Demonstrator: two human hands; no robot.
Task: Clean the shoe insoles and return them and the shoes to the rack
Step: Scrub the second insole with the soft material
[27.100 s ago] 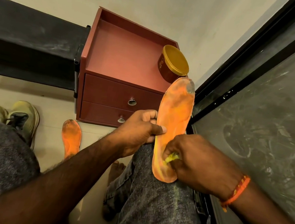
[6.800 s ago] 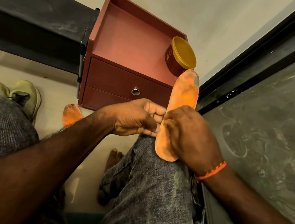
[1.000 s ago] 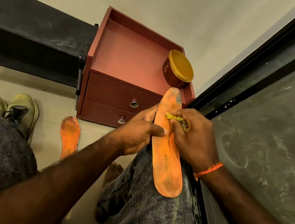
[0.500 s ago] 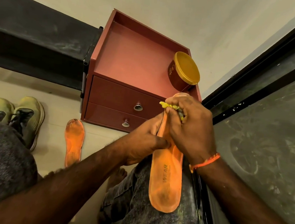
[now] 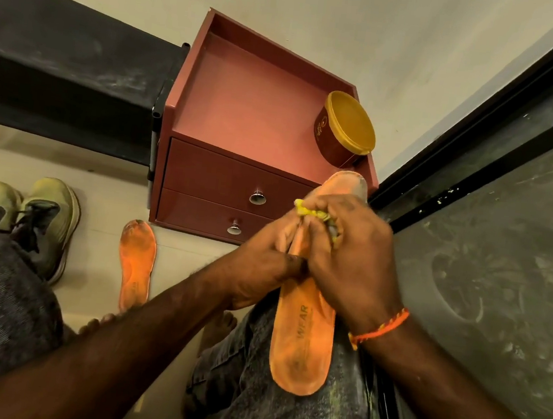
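- Orange insole [image 5: 303,343] front and centre, lying lengthwise along the person's right thigh, heel end toward the camera, toe end raised toward the cabinet, the word "WEAR" readable on its face.
- Left hand [image 5: 263,270] grips the insole at mid-length from the left edge, fingers curled round it, thumb pressed against the near face.
- Right hand [image 5: 349,255] sits over the upper half, fingers bunched and pinching a crumpled yellow cloth [image 5: 309,212] against the insole near the toe; only a scrap of cloth pokes out above the knuckles.
- An orange thread bracelet [image 5: 379,328] circles the right wrist.
- Second orange insole [image 5: 135,262] lies flat on the floor, toe toward the cabinet, well apart from the hands.
- Just left of it, a pair of olive-green shoes [image 5: 23,211] stands side by side on the floor, beside the left knee.
- Behind, a reddish-brown cabinet [image 5: 230,176] with two drawers and round metal knobs, against the wall.
- On its top, at the right corner, a brown tub with a yellow lid [image 5: 346,127].
- A black shelf [image 5: 63,71] butts against the cabinet's left side.
- A dusty dark glass panel [image 5: 491,251] fills the right.
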